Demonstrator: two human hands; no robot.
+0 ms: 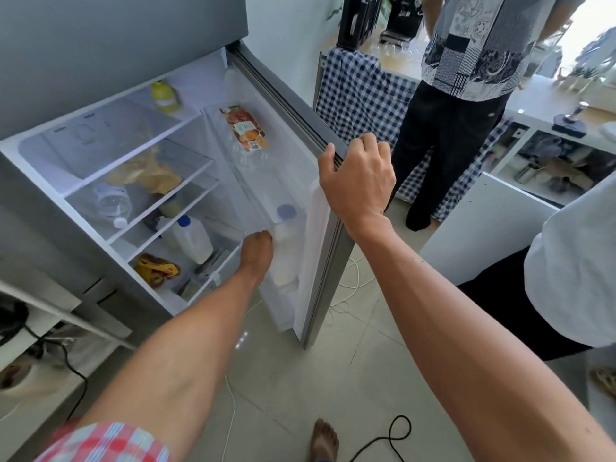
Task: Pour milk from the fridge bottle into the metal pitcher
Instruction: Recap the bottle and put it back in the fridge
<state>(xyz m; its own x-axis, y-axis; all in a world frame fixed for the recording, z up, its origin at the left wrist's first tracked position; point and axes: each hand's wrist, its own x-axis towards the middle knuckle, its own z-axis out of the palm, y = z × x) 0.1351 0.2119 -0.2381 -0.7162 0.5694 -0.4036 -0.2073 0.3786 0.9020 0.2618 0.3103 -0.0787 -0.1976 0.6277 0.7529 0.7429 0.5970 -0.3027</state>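
Left hand (256,248) on milk bottle (284,251) (right hand (356,181) gripping fridge door (328,261))

Fridge door (328,261) is seen grey outside, white inside. Milk bottle (283,251) in the door shelf is shown white w/ a blue cap (286,211). A carton (245,128) above it is printed orange and red. A jug (191,240) on the lower shelf is shown off-white w/ a blue cap; a yellow-green bottle (165,95) is seen up top. Sleeve (106,443) is checked red, white and pale blue. Cloth (363,95) is checked navy and white. A bystander's shirt (480,45) is patterned navy/white, trousers (443,145) black. Floor tiles (316,378) are pale grey-green.
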